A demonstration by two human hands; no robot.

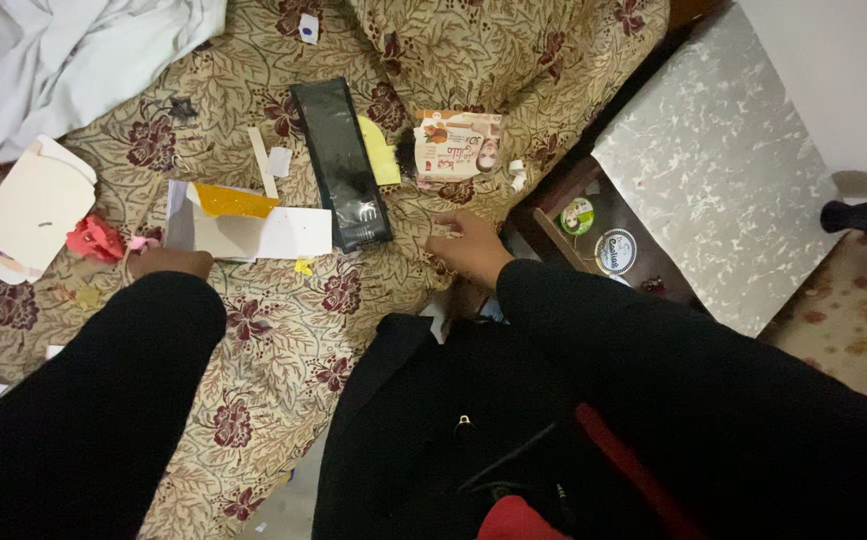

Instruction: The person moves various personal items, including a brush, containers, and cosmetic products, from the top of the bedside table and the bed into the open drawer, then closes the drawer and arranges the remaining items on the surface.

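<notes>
The left hand [167, 262] rests on the floral bedcover [284, 330], its grip hidden behind the sleeve, so I cannot tell how it stands; a torn white and orange paper box [244, 225] lies touching it on the far side, a red scrap [96, 240] just beside it. The right hand [466, 245] lies flat, fingers loosely spread, holding nothing. A long black packet [342, 165] lies just left of that grip, a small printed carton [457, 146] beyond it, two round tins [599, 235] to its right on a dark shelf
</notes>
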